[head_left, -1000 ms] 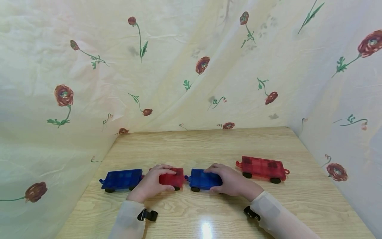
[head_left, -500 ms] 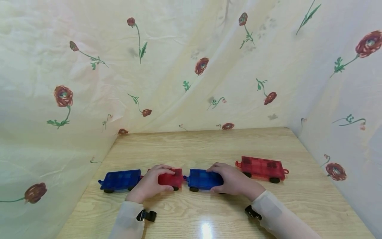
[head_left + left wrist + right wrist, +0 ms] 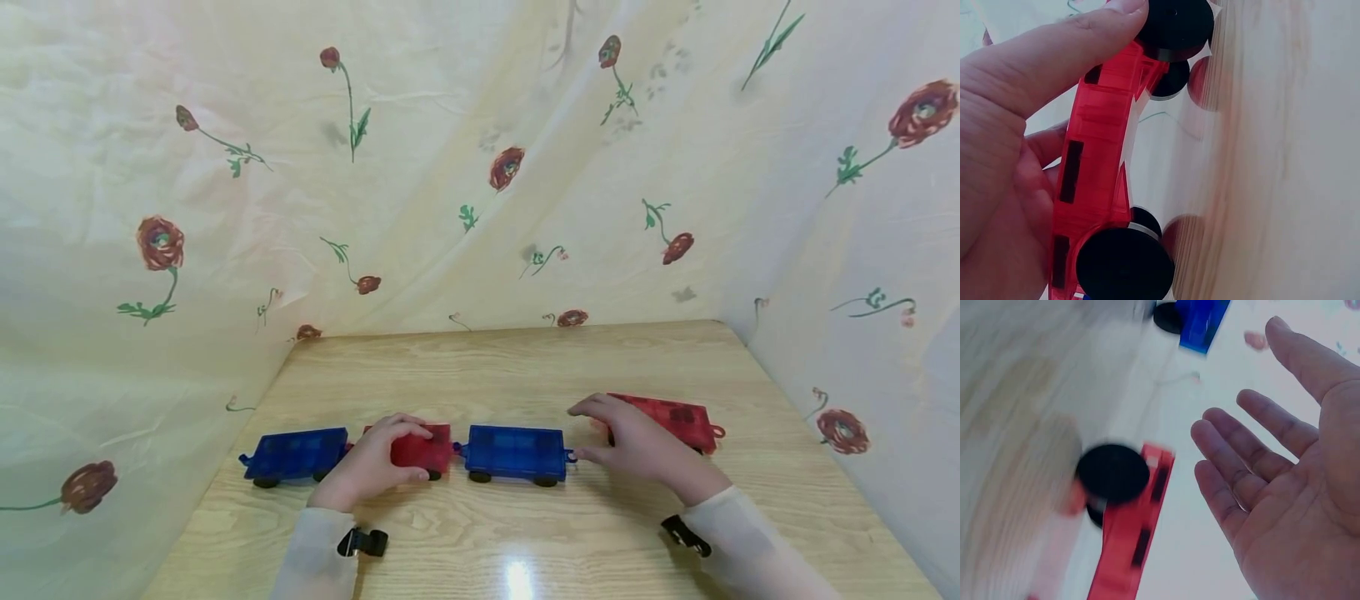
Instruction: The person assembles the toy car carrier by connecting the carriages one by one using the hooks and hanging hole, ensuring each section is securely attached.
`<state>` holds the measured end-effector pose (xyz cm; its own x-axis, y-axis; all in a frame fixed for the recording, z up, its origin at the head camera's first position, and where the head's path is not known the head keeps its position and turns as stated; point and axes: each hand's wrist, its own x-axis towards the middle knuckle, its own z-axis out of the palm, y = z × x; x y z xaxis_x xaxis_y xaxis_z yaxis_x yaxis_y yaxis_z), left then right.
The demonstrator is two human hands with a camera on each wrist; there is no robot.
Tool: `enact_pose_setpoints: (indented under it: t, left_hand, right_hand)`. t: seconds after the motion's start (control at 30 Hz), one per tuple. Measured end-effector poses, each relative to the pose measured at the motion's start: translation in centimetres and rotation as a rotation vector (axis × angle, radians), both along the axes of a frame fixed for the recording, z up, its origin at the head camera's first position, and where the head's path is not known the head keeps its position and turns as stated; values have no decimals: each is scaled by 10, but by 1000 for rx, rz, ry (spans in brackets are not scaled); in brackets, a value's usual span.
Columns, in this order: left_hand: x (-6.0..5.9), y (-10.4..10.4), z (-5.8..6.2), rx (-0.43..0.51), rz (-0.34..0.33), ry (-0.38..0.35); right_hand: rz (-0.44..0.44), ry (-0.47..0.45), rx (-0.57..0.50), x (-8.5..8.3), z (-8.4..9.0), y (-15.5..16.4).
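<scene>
Right hand (image 3: 1285, 481) spread with fingers straight and holding nothing, red toy wagon (image 3: 1132, 534) with a black wheel (image 3: 1113, 473) just beside the fingertips, blue wagon (image 3: 1202, 322) farther beyond them, blurred wooden table (image 3: 1016, 425)

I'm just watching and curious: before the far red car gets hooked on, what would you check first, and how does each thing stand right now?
1. Left hand grips the middle red car: ok.
2. Right hand free and open, above the lone red car: ok.
3. Left blue car, middle red car and right blue car stand in one line: ok.
4. Couplings between them actually latched: cannot tell.
5. Lone red car joined to the row: not ok, a gap remains.
6. Bare table around the row: ok.
</scene>
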<state>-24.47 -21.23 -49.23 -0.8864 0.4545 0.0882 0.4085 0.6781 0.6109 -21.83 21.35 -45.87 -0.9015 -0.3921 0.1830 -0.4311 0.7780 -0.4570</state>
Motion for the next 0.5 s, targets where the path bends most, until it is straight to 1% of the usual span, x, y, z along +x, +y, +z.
enact_pose_setpoints:
  t: [0.13,0.2,0.37,0.5]
  left_hand:
    - [1,-2,1,8,8,-11]
    - [1,-3,1,6,15,-15]
    - [2,-7,3,-8,35,-22]
    - [3,-8,3,-14,32,-21]
  right_hand:
    - [-51,13,16,-1,2,20]
    - [-52,10,16,-1,2,30]
    - [-76,-3,12,0,-2,48]
    - [-120,-37,-5,0,-5,59]
